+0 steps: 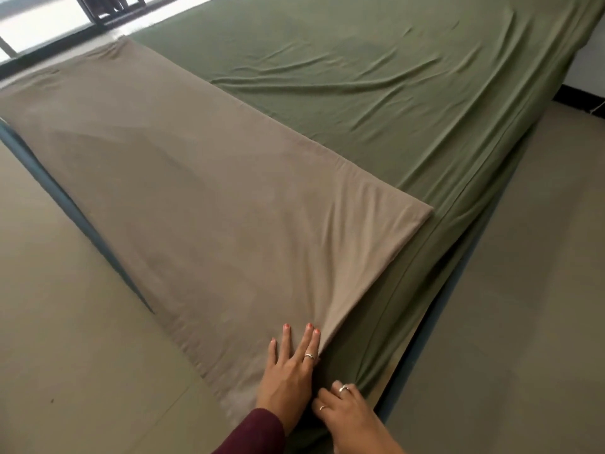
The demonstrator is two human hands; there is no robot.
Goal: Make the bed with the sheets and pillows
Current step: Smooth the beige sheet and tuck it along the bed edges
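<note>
Head view: folded tan cotton sheet (203, 191) lies across the near end of the olive-green fitted sheet (393, 103); left hand (291, 365) flat, fingers straight, pressing tan corner; right hand (347, 411) curled, pinching green edge beside it; soft, light fabric; probably best gripped at corners.

Bedroom, low bed (409, 290) filling the frame centre, green sheet (376, 103) and tan sheet (183, 191) spread over it, plain floor (523, 290) around, window frame (39, 50) upper left

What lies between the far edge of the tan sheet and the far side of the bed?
In the head view, only the wrinkled green sheet lies beyond the tan sheet; nothing rests on it.
</note>
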